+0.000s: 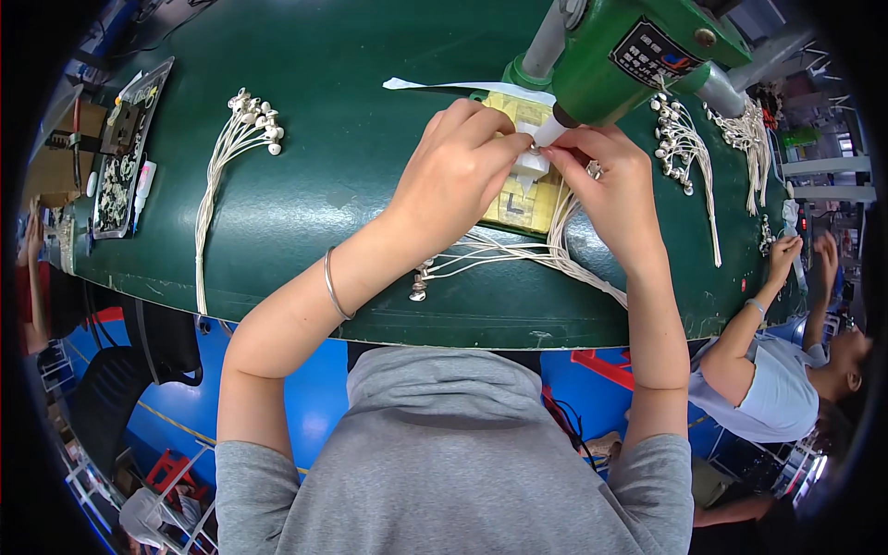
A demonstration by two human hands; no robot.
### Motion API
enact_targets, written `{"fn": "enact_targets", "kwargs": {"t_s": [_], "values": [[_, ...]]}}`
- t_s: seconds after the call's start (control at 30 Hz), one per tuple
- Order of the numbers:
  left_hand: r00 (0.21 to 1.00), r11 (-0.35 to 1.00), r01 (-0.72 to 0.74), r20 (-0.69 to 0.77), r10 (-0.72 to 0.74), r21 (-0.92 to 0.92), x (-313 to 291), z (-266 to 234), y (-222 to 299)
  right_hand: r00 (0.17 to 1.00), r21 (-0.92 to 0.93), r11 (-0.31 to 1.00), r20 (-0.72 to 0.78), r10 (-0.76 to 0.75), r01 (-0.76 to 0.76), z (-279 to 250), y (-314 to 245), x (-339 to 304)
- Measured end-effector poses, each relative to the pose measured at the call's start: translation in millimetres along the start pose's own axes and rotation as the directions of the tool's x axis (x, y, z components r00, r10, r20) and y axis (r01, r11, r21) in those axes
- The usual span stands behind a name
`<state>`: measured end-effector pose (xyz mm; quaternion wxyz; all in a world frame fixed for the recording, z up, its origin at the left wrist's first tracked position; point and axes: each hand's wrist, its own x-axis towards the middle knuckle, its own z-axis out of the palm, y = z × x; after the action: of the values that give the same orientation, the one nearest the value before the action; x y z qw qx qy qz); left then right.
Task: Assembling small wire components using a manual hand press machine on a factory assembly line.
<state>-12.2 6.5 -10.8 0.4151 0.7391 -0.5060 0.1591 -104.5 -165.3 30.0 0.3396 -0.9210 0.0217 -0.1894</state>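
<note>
My left hand [458, 171] and my right hand [606, 185] meet under the white tip [535, 153] of a green press machine [629, 55]. Both pinch a small metal-ended piece of a white cord at that tip, over a yellow taped block [529, 208]. A bundle of white cords [518, 254] trails from my right hand down to the table's front edge, with small metal ends [419, 285] lying loose. A metal bangle [335, 285] is on my left wrist.
On the dark green table [314, 185] lie a cord bundle with white caps [236, 148] at the left and further bundles [689, 153] at the right. A tray of small parts [125, 148] sits far left. Another person [786, 361] works at the right.
</note>
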Motion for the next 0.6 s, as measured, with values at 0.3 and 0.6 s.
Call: {"fn": "enact_targets", "kwargs": {"t_s": [0.3, 0.6], "values": [[0.989, 0.973, 0.149, 0.049, -0.142, -0.178, 9.3, -4.0, -4.2, 1.0, 0.084, 0.996, -0.011, 0.004, -0.003, 3.0, 6.5, -1.3], [0.99, 0.98, 0.139, 0.034, -0.135, -0.143, 17.0, 3.0, -1.5, 0.999, 0.046, 0.998, 0.002, -0.033, 0.033, 1.4, 6.9, -0.3]]}}
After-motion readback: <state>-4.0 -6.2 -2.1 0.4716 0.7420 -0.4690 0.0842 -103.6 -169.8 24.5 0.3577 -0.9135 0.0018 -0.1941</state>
